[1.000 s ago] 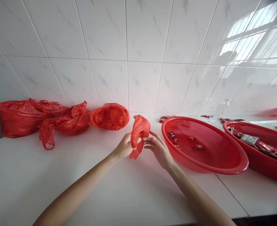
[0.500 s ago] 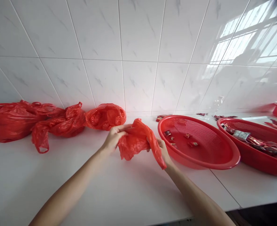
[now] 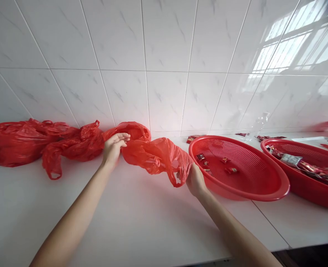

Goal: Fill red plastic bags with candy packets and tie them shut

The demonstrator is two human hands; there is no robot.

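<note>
A thin red plastic bag (image 3: pixel 155 155) is stretched sideways between my two hands, above the white counter. My left hand (image 3: pixel 115 148) pinches its left end, fingers pointing right. At the other end, near the basket, my right hand (image 3: pixel 194 180) grips the bag by a handle loop; some of its fingers are hidden behind the plastic. Behind my left hand lies another red bag (image 3: pixel 138 129), partly covered. Right of my right hand stands a round red basket (image 3: pixel 253 167) with a few small wrapped pieces (image 3: pixel 231 170) inside.
Filled red bags (image 3: pixel 19 142) line the left back of the white counter (image 3: pixel 125 222). A second red basket (image 3: pixel 303 185) holds many packets at the right. A clear bottle (image 3: pixel 260 124) and loose wrappers lie by the tiled wall.
My left hand has moved left and up, and the held bag, bunched before, is now drawn out wide with a handle loop showing. My right hand has stayed nearly in place.
</note>
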